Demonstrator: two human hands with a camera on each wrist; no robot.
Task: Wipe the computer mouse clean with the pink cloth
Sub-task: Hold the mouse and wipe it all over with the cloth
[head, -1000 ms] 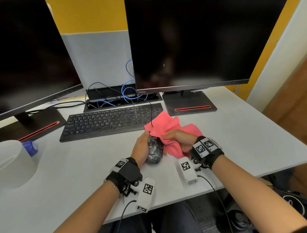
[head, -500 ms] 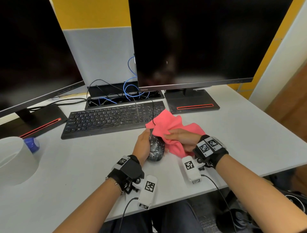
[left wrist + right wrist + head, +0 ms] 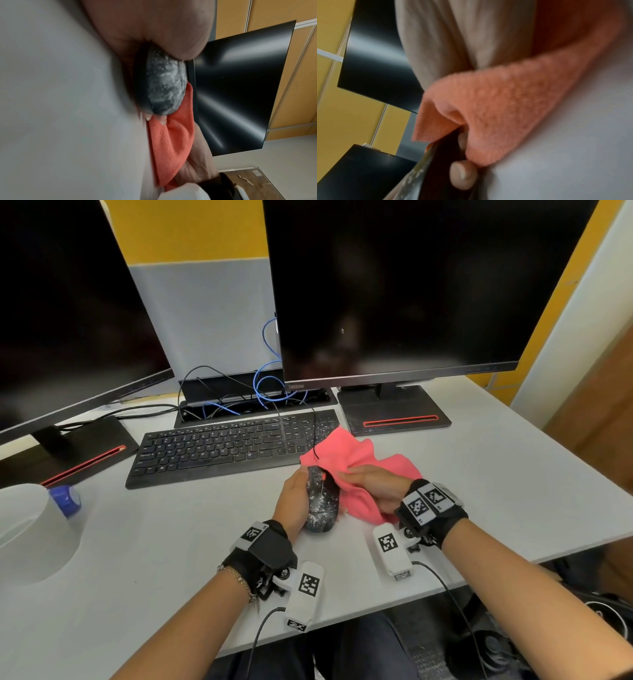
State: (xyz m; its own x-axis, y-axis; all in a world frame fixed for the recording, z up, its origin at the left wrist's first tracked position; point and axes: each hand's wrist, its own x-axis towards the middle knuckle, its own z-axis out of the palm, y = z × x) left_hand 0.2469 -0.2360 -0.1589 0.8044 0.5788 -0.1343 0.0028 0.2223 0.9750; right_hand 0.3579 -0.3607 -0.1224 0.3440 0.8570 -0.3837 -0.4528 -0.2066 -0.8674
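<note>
A black computer mouse (image 3: 322, 501), speckled with white residue, sits tilted on its side on the white desk (image 3: 154, 542). My left hand (image 3: 295, 494) grips it from the left, fingertips (image 3: 161, 121) curled under its far side. The pink cloth (image 3: 356, 460) lies bunched right of the mouse and touches it. My right hand (image 3: 373, 484) holds the cloth, fingers pointing at the mouse. The left wrist view shows the speckled mouse (image 3: 164, 83) above the cloth (image 3: 171, 142). In the right wrist view a fold of cloth (image 3: 505, 108) meets the mouse's edge (image 3: 423, 169).
A black keyboard (image 3: 219, 446) lies just behind the mouse, the mouse cable running over it. Two dark monitors stand behind, with the right stand's base (image 3: 394, 412) near the cloth. A white container (image 3: 30, 535) with a blue cap (image 3: 66, 499) stands at the left. The desk's front edge is close.
The left hand has tipped the mouse further onto its side. The right hand and cloth have stayed pressed against the mouse's right side. The head camera has shifted slightly.
</note>
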